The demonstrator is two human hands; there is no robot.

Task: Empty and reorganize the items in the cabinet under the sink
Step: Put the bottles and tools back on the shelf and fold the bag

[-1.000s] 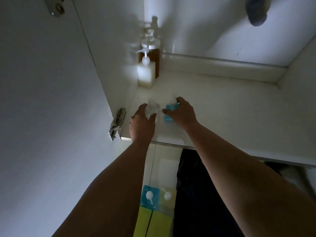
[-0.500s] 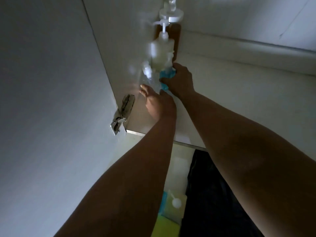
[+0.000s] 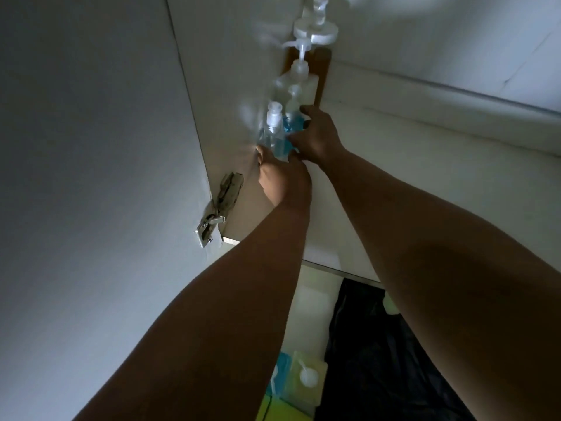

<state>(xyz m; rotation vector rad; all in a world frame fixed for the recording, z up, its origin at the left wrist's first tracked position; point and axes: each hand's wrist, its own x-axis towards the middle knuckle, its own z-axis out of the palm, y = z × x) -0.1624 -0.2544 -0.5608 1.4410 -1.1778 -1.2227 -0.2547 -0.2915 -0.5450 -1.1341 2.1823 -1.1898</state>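
Note:
Both my arms reach into the dim cabinet, along its left wall. My left hand (image 3: 283, 180) grips the base of a small clear spray bottle (image 3: 271, 129) standing on the cabinet floor (image 3: 409, 183). My right hand (image 3: 317, 135) holds a small bottle of blue liquid (image 3: 290, 124) just behind and to the right of it. Behind these stand a white pump bottle (image 3: 299, 83) and an amber pump bottle with a white lid (image 3: 323, 66), all in a row against the wall.
The open cabinet door (image 3: 91, 177) hangs at the left on a metal hinge (image 3: 218, 214). Outside the cabinet, pump bottles (image 3: 306, 378) and yellow-green packages (image 3: 273, 408) stand on the floor beside a dark cloth (image 3: 379, 344).
Both hands moved the two small bottles from the front of the cabinet floor back toward the left wall, behind them the pump bottles. The view has tilted further in.

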